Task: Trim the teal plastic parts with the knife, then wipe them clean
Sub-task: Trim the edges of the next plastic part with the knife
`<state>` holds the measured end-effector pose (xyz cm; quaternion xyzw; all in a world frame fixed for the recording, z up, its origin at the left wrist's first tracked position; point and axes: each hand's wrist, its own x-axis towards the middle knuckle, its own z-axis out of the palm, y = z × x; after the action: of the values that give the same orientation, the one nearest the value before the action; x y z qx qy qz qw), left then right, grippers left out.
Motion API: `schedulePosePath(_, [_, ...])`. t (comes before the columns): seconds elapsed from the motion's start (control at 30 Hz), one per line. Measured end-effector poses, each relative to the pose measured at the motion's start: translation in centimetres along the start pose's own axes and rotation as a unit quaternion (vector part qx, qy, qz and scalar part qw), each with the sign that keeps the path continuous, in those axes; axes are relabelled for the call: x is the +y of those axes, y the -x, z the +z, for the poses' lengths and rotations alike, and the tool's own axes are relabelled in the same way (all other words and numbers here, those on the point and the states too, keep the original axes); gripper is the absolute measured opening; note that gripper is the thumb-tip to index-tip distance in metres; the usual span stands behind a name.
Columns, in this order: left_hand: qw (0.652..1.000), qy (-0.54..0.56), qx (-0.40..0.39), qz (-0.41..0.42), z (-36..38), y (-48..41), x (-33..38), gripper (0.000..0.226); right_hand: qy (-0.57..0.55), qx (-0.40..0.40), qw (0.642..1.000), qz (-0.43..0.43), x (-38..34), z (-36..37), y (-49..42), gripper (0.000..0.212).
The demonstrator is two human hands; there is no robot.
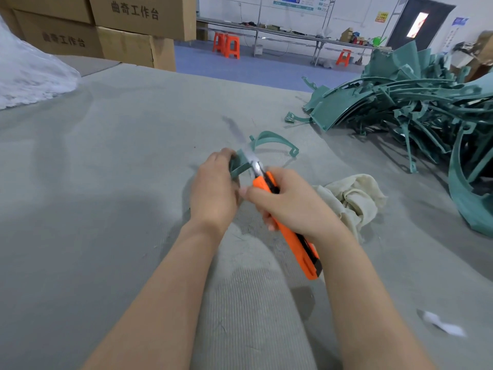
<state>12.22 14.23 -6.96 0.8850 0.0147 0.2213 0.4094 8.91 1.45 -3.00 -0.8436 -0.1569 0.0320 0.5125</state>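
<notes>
On mat (106, 182): left hand (213, 188) grips teal part (240, 163), right hand (290, 204) grips knife (297, 243); cloth (352, 198) beside, pile (400, 102) beyond

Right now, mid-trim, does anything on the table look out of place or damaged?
One thing: a white scrap lies alone on the grey table by the right forearm, unlike anything else. The pile of teal parts at right is a loose tangle. The knife in the right hand shows a long stretch of blade, blurred.
</notes>
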Motion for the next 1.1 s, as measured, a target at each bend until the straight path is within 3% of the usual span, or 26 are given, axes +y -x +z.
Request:
schedulePosePath(0.13, [0.999,-0.018,0.019,0.023,0.2,-0.2,0.0,0.032,-0.082,0.139,0.986,0.03,0.8,-0.6,-0.6,0.029])
schedulePosePath(0.23, [0.999,-0.032,-0.001,0.041,0.3,-0.1,0.0,0.033,-0.117,0.172,0.977,0.044,1.1,-0.5,-0.9,0.042])
schedulePosePath(0.43, [0.981,-0.103,-0.139,0.088,0.7,0.0,-0.1,0.069,-0.085,0.201,0.975,0.041,1.9,0.1,-1.4,0.028])
schedulePosePath(0.53, [0.974,-0.054,-0.207,0.071,-0.1,-0.3,-0.3,0.098,-0.128,0.234,0.962,0.055,2.4,-1.1,-1.4,0.016])
schedulePosePath(0.6, [0.986,0.043,-0.156,0.027,-0.7,-0.7,-0.3,0.096,-0.163,0.251,0.952,0.057,2.5,-2.0,-1.3,0.012])
schedulePosePath(0.67, [0.99,0.126,-0.049,-0.046,-1.1,-1.1,-0.3,0.079,-0.209,0.258,0.942,0.053,2.5,-2.4,-1.2,0.009])
schedulePosePath(0.73, [0.946,0.269,-0.019,-0.182,-1.4,-1.5,-0.4,0.059,-0.243,0.249,0.936,0.047,2.4,-2.7,-1.2,0.009])
schedulePosePath(0.83, [0.774,0.536,-0.134,-0.309,-1.9,-1.7,-0.5,0.025,-0.255,0.219,0.941,0.04,2.4,-2.7,-1.1,0.008])
schedulePosePath(0.87, [0.749,0.561,-0.163,-0.313,-2.1,-1.6,-0.6,0.022,-0.247,0.217,0.943,0.04,2.4,-2.6,-1.1,0.007])
schedulePosePath(1.0, [0.749,0.572,-0.171,-0.288,-1.9,-1.4,-0.2,0.018,-0.202,0.256,0.944,0.048,2.8,-2.8,-1.2,0.014])
schedulePosePath(1.1, [0.756,0.588,-0.122,-0.262,-1.9,-1.4,0.0,0.012,-0.189,0.293,0.935,0.067,3.3,-2.9,-1.2,0.023])
